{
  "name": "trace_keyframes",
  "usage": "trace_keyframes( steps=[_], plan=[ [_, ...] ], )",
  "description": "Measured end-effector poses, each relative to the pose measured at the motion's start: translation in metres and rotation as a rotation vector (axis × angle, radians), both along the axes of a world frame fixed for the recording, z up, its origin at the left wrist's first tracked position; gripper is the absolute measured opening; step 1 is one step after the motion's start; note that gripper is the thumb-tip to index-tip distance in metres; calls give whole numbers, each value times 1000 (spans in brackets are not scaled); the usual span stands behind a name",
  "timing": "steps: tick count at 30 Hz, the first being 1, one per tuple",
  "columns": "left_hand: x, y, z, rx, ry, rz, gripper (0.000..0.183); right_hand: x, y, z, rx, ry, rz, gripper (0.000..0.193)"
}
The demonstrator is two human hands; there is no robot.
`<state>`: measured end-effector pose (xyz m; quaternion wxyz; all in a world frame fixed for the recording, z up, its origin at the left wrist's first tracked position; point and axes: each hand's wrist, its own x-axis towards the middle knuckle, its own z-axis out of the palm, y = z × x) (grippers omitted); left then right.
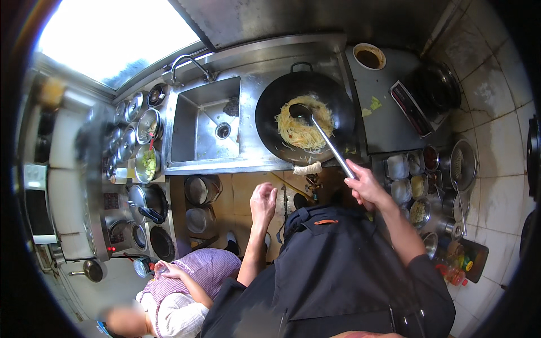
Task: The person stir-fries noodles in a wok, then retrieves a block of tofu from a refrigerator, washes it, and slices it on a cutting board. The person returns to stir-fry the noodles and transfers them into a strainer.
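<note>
- Right hand [365, 186]: fingers clamped on the near end of the metal ladle [331, 144]; its bowl lies beyond the fingers, far and left, on the noodles [288, 128] in the wok [267, 115].
- The ladle is probably stiff and fairly light, perhaps slippery if greasy; the handle's near end seems the place to grip.
- The noodles look soft, slick and easily broken.
- Left hand [263, 200]: loosely curled, near and left of the wok, apart from it; whether its fingertips meet, I cannot tell.

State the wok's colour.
The wok is black or nearly so, seen best in the head view.
</note>
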<state>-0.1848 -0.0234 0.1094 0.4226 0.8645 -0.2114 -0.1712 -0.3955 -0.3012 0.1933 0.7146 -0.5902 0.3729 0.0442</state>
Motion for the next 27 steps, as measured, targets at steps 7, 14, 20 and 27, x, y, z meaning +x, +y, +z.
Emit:
trace_keyframes(
  steps=[7,14,20,27],
  plan=[
    [52,-67,18,55,-581,-302,25,-46,-4,64,300,-68,0,75],
    [55,-119,22,366,-642,-533,63,-81,5,105,465,-59,-55,79],
    [15,-103,119,-142,-346,-520,55,-85,5,110,398,-17,-117,79],
    [-62,-75,281,-1341,514,-1342,55,-80,-9,107,272,-103,-216,78]
  ],
)
